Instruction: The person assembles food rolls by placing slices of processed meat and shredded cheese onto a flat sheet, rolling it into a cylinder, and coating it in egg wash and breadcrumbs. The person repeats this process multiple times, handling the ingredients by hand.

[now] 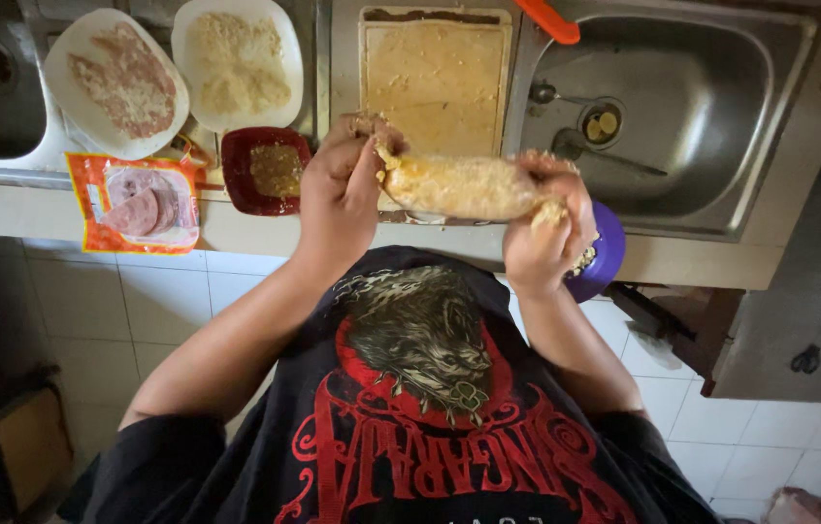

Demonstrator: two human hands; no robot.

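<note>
**Two hands hold a crumbed roll over the counter**

Black shirt cloth (410, 427) with a red and gold picture fills the bottom of the view. Just above it, both hands hold a long crumbed roll (464, 186) in the air, over the counter edge (236, 228). The left hand (341, 184) pinches one end, with its fingers (357, 136) curled tight around it. The right hand (546, 228) grips the other end, and its fingers (566, 180) wrap over the top. The roll lies flat between them.

Behind the roll sits a tray of crumbs (437, 73). A purple bowl (605, 254) peeks out by the right hand. A small red dish (265, 167), two white plates (119, 82) and an orange pack of ham slices (136, 204) lie to one side. A metal sink (682, 107) is on the other.
</note>
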